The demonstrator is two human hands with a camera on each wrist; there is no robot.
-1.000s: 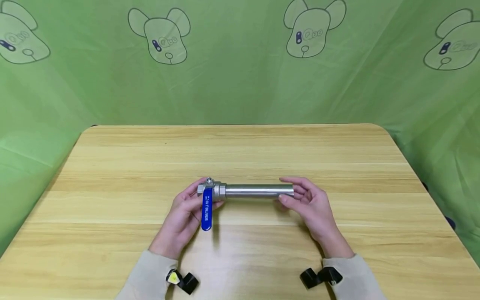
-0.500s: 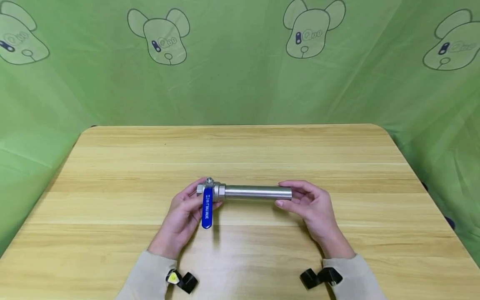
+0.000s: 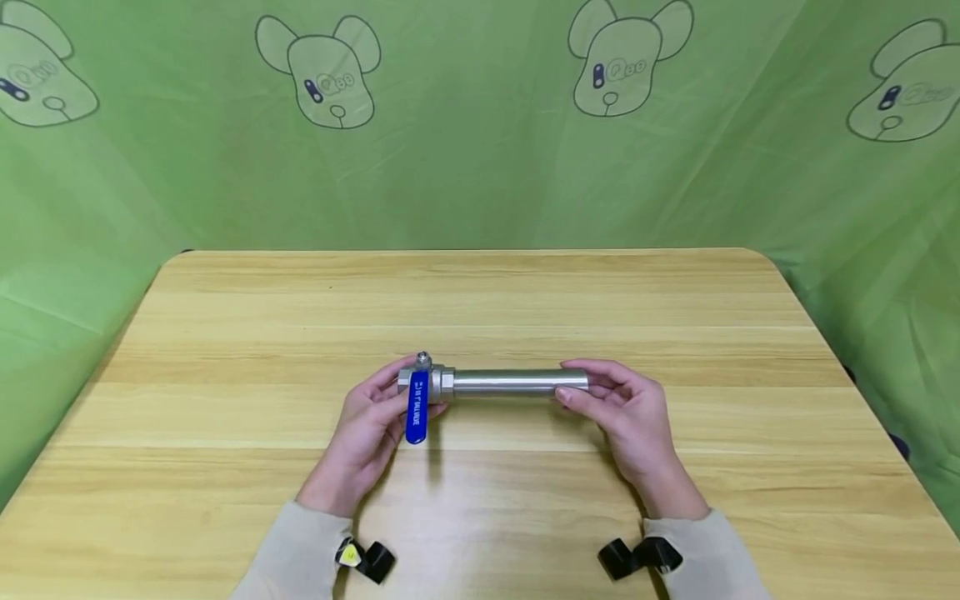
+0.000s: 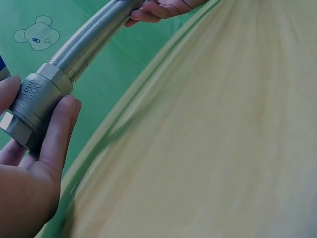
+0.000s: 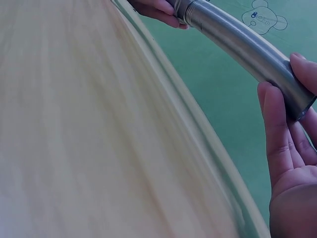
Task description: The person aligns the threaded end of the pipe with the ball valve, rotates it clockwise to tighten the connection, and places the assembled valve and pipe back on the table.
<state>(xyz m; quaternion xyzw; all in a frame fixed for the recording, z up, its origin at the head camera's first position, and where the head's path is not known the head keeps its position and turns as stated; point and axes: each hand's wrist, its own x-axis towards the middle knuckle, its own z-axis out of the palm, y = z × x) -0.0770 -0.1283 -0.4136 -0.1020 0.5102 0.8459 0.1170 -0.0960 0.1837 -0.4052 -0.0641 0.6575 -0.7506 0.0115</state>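
Observation:
A steel ball valve with a blue lever handle is joined to a straight steel pipe, held level above the table. My left hand grips the valve body, thumb on the near side and fingers behind and beneath. In the left wrist view "1000 WOG" shows on the valve body, with threads visible where the pipe enters. My right hand pinches the pipe's free end between thumb and fingers; the right wrist view shows fingertips under the pipe. The blue lever points toward me.
The wood-grain table spreads under both hands. Behind and beside it hangs a green cloth printed with bear heads. A small black camera sits on the left wrist and another black camera on the right.
The lever looks shorter now, its tip drawn up in the head view, as the valve and pipe roll slightly. The right thumb and fingers have shifted a little on the pipe end.

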